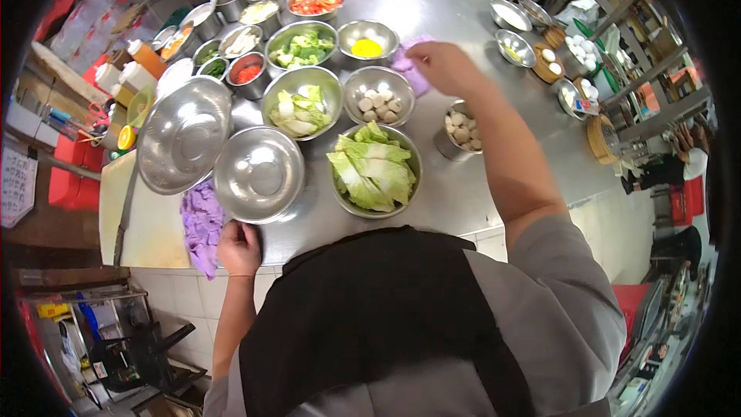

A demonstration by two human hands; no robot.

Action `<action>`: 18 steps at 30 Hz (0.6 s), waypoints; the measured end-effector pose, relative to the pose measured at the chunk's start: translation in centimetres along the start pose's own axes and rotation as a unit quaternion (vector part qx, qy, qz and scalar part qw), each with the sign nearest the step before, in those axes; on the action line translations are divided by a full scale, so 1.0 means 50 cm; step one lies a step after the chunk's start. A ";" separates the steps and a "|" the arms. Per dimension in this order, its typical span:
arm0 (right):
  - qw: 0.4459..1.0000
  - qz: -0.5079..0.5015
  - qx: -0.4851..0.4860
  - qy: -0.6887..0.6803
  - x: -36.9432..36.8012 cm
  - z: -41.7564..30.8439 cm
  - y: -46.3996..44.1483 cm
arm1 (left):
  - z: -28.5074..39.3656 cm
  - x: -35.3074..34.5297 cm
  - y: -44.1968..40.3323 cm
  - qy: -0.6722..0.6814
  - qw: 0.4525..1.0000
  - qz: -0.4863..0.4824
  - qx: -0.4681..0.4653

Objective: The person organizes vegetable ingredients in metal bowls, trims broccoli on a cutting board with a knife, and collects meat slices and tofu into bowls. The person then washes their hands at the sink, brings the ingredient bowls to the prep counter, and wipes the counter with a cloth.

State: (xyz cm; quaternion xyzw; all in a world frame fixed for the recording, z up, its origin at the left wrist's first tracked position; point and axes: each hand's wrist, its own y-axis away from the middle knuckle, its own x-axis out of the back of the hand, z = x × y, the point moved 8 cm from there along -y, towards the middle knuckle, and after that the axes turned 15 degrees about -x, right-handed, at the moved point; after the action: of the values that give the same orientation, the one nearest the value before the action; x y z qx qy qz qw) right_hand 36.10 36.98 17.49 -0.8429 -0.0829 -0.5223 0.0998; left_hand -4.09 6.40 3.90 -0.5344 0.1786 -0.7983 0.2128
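My right hand [444,67] reaches across the steel table, its fingers curled down at a purple cloth [417,81]; the fingertips are partly hidden. Below that forearm stands a steel pot of white mushrooms [461,133]. Left of the cloth are a bowl with a few mushrooms [378,100] and a bowl with yellow egg [366,47]. At the table's front edge my left hand [239,247] is closed, with nothing visible in it. It lies just below a bare steel bowl [259,174] and beside a second purple cloth [202,224].
Cabbage leaves [373,166] fill a bowl near my body. Behind are bowls of cut cabbage [297,112], broccoli [302,48] and tomato [316,1]. A tilted steel colander [185,135] stands at left by a cutting board [139,216]. Eggs [580,50] sit at far right.
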 end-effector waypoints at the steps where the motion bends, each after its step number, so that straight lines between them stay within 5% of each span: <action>1: 0.999 0.020 -0.032 -0.012 0.031 0.046 0.004 | 0.008 0.002 -0.004 0.008 1.000 0.009 -0.002; 9: 0.962 -0.038 -0.265 0.059 0.027 0.353 0.180 | 0.003 -0.008 0.002 0.013 1.000 -0.017 0.001; 12: 0.884 -0.096 -0.415 -0.194 -0.072 0.353 0.269 | 0.003 -0.008 0.000 0.017 0.999 -0.037 0.034; 15: 0.875 -0.063 -0.366 -0.312 -0.097 0.360 0.302 | -0.004 -0.015 0.008 0.018 1.000 -0.021 0.000; 18: 0.907 -0.124 -0.348 -0.204 -0.081 0.324 0.289 | 0.009 0.004 -0.004 -0.006 0.999 -0.034 -0.012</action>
State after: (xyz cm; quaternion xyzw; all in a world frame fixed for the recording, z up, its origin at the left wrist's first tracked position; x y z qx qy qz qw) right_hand 51.83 26.98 5.63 -0.8951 -0.0181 -0.3432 -0.2841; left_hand -3.75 6.42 4.33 -0.5477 0.1685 -0.7995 0.1803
